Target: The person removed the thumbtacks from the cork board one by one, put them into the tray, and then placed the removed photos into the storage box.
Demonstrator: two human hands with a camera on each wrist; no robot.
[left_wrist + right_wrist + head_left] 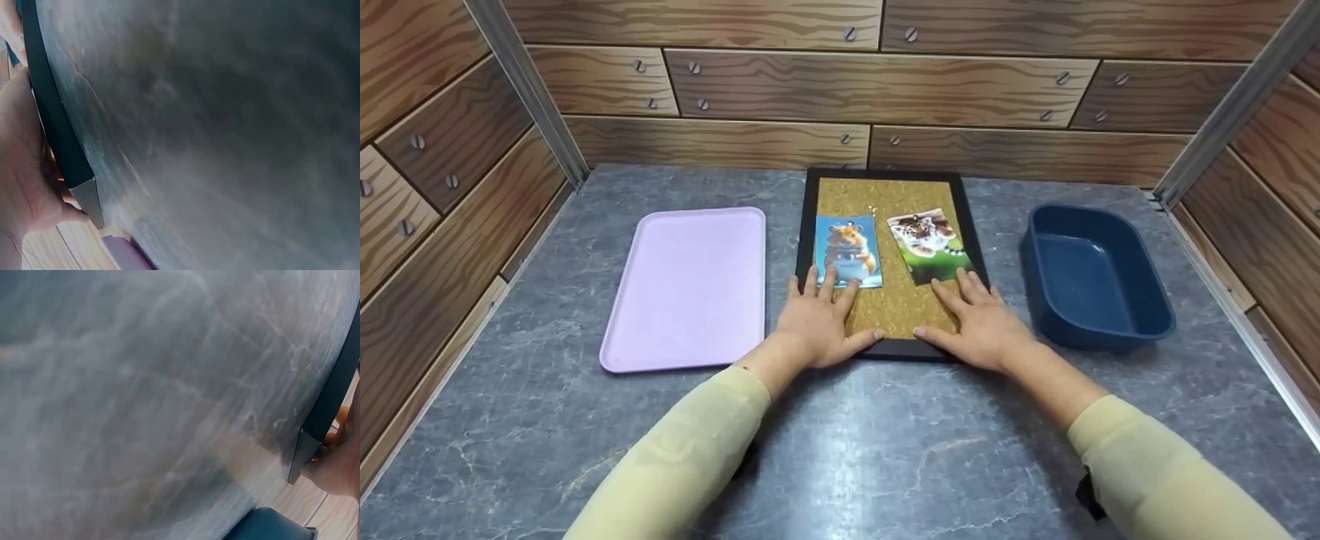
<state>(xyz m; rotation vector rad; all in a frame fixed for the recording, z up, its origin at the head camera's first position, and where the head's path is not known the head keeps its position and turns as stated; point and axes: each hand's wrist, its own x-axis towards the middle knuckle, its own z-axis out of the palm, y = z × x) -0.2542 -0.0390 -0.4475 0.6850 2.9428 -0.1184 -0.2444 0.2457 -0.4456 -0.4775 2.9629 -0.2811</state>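
Left hand [819, 324] hides one corkboard [894, 307] corner; right hand [984, 326] another.

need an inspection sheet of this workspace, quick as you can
surface: grey marbled tabletop, glare at the near middle
job's things: black-framed corkboard bearing a hamster card and, on its right, an askew tiger card; any fastening too small to confirm
clutter: lilac tray left of the board, blue bin right of it
grippers: left hand and right hand, fingers spread over the board's near end
cables: nothing seen
surroundings: wood-patterned panels, metal posts at the far corners
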